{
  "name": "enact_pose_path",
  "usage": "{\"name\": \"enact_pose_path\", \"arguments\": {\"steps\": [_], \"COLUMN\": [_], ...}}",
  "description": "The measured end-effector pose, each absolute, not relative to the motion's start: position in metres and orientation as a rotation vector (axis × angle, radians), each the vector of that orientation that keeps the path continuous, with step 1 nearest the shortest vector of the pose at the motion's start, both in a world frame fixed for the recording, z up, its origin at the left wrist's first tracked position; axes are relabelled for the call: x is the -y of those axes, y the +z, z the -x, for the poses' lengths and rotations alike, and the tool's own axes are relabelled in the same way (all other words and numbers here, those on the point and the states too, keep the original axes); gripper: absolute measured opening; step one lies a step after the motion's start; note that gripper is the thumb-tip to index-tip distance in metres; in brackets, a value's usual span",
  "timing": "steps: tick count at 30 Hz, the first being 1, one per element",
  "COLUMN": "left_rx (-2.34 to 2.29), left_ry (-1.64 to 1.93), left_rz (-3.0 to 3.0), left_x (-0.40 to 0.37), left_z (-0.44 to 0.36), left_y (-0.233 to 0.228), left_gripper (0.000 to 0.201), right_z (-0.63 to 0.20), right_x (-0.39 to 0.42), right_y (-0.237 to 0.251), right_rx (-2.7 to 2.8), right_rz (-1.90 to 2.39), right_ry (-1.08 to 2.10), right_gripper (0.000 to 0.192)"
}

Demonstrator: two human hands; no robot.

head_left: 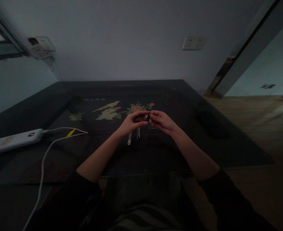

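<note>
Both hands meet above the dark table (35,109): the left hand (131,123) and right hand (162,122) pinch one small dark part (147,117) between their fingertips, just over two pale metal strips (134,135) and a little metal piece (153,129) lying below. From where I stand, a slip looks likely; the part is tiny and would vanish against that black top. Dim light hides what it is. A white power bank (14,140) with its cable (43,160) lies well to the left.

black table (59,109), white cable (43,163)
</note>
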State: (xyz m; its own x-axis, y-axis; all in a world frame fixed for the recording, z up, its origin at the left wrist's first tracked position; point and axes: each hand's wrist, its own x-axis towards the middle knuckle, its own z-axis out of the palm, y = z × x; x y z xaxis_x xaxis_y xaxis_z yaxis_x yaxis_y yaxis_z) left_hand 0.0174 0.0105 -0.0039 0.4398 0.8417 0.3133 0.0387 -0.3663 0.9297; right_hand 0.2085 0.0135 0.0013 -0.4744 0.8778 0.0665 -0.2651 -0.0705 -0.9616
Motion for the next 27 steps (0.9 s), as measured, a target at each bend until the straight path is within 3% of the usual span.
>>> {"name": "enact_pose_path", "arguments": {"steps": [19,27], "left_rx": [-0.704,-0.859], "left_ry": [1.100,1.239], "left_rz": [-1.606,-1.590], "left_x": [-0.013,-0.023], "left_z": [-0.020,-0.017], "left_y": [-0.008,-0.009], "left_gripper": [0.048,0.041], "right_z": [-0.202,-0.199], "right_x": [-0.009,-0.016], "right_y": [0.002,-0.011], "right_rx": [1.339,1.665], "right_rz": [0.725,1.032], "right_ry": [1.663,1.187], "right_gripper": [0.037,0.025]}}
